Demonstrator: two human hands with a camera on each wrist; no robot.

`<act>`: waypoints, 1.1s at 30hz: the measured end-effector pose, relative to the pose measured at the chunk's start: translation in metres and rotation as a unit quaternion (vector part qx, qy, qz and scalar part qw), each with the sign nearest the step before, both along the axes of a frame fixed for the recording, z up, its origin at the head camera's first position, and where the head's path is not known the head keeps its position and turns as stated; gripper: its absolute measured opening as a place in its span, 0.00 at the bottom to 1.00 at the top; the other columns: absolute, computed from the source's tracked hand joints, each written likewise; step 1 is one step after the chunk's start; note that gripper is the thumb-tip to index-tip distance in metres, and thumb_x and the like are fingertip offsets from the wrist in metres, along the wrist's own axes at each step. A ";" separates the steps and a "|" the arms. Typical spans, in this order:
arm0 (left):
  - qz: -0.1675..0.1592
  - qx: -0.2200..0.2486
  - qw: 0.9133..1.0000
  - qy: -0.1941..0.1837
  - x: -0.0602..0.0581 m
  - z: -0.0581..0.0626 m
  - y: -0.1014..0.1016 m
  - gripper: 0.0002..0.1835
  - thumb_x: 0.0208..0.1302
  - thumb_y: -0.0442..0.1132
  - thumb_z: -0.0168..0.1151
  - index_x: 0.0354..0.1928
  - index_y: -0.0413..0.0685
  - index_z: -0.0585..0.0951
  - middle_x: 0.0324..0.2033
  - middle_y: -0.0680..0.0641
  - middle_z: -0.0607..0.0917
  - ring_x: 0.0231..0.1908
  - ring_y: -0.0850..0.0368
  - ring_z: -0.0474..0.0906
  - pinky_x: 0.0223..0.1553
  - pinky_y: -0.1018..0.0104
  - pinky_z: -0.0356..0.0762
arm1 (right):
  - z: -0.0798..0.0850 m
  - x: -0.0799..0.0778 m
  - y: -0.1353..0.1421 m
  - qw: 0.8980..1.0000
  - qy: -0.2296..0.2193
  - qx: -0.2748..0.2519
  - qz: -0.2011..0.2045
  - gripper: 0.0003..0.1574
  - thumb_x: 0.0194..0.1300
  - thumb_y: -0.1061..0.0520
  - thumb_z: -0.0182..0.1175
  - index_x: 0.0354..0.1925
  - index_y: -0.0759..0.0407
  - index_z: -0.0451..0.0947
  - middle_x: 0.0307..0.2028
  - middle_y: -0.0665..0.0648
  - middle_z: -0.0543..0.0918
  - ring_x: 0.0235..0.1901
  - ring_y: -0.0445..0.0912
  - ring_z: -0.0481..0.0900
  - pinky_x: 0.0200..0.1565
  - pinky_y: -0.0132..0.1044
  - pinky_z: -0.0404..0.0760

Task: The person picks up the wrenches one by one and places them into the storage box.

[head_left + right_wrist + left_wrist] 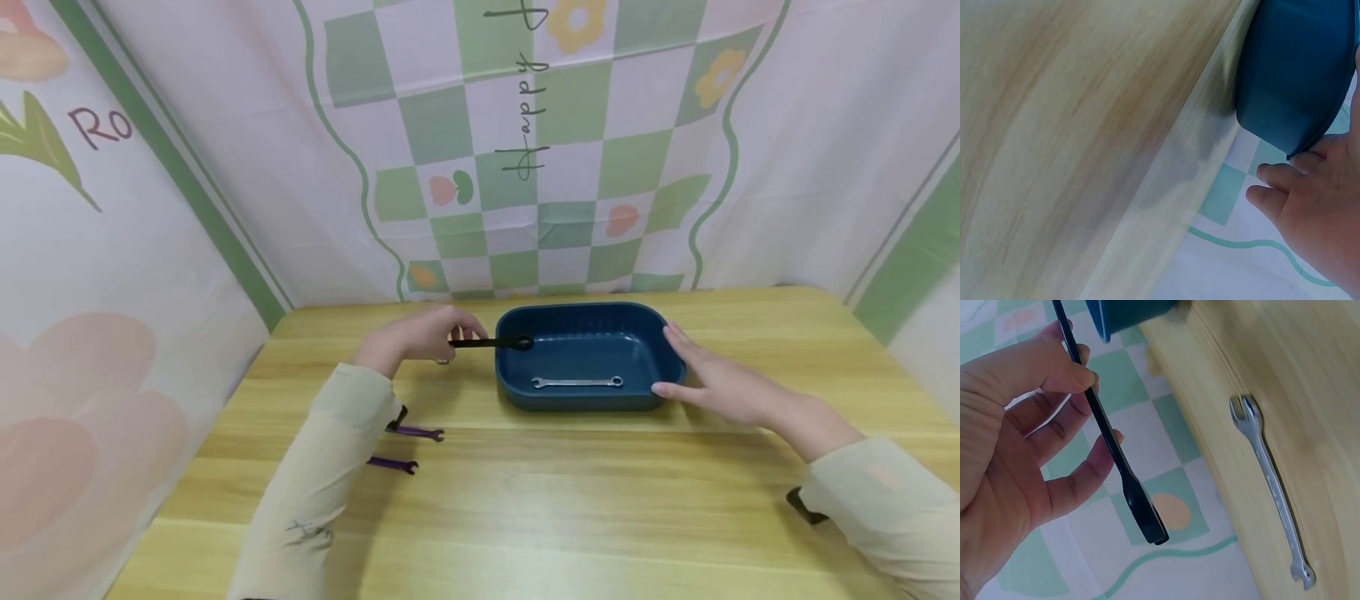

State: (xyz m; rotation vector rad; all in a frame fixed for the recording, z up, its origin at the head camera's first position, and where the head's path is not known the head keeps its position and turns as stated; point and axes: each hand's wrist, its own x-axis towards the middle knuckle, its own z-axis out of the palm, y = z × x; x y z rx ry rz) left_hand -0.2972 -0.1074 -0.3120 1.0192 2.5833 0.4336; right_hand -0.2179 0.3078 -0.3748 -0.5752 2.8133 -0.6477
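left hand (431,333) holds a black wrench (483,342) at the bin's (577,402) left end.
its thumb and fingers pinch the shaft, one end of it over the bin; the right hand (723,387), thumb spread from nearly straight fingers, touches the bin's right end. a silver wrench (577,382) lies inside; another silver wrench (1277,490) and two purple wrenches (393,463) lie on the table (570,500).

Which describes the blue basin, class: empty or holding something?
Holding something: in the head view, a silver combination wrench lies inside the blue basin. The black wrench, gripped in the left hand, reaches over its rim.
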 end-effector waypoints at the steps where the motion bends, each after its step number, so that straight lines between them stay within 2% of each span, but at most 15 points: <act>1: 0.000 0.000 1.000 -0.002 0.000 0.000 0.003 0.30 0.49 0.20 0.55 0.53 0.56 0.79 0.39 0.55 0.79 0.41 0.58 0.74 0.36 0.69 0.75 | 0.000 0.000 0.000 1.000 0.000 0.000 0.000 0.59 0.63 0.32 0.50 0.72 0.51 0.25 0.71 0.55 0.28 0.65 0.69 0.43 0.58 0.66 0.49; 7: -0.009 0.005 1.000 -0.009 -0.002 -0.002 0.015 0.31 0.51 0.20 0.53 0.54 0.59 0.78 0.43 0.53 0.79 0.41 0.59 0.73 0.34 0.70 0.75 | -0.001 0.000 0.001 1.000 -0.001 -0.002 0.001 0.59 0.63 0.33 0.51 0.72 0.51 0.25 0.71 0.56 0.28 0.65 0.69 0.43 0.58 0.66 0.49; 12: -0.018 0.008 1.000 -0.002 -0.003 -0.003 0.022 0.30 0.51 0.21 0.54 0.54 0.58 0.79 0.43 0.56 0.79 0.41 0.62 0.72 0.37 0.70 0.74 | -0.001 0.000 0.000 1.000 0.001 -0.002 0.001 0.59 0.63 0.33 0.51 0.72 0.52 0.25 0.71 0.56 0.28 0.65 0.68 0.42 0.58 0.66 0.49; 19: -0.015 0.014 1.000 -0.006 -0.001 -0.004 0.031 0.29 0.51 0.21 0.55 0.53 0.57 0.80 0.45 0.57 0.78 0.41 0.61 0.72 0.35 0.70 0.75 | 0.000 -0.001 0.000 1.000 0.001 -0.004 0.001 0.59 0.63 0.33 0.51 0.72 0.52 0.25 0.71 0.58 0.28 0.65 0.68 0.42 0.58 0.66 0.48; 33: -0.033 -0.007 0.999 0.001 -0.002 0.000 0.047 0.29 0.52 0.21 0.55 0.54 0.55 0.79 0.41 0.52 0.78 0.39 0.58 0.71 0.36 0.68 0.72 | -0.002 -0.003 0.001 1.000 -0.001 -0.007 0.003 0.59 0.63 0.33 0.51 0.72 0.52 0.25 0.71 0.56 0.27 0.66 0.68 0.41 0.58 0.66 0.48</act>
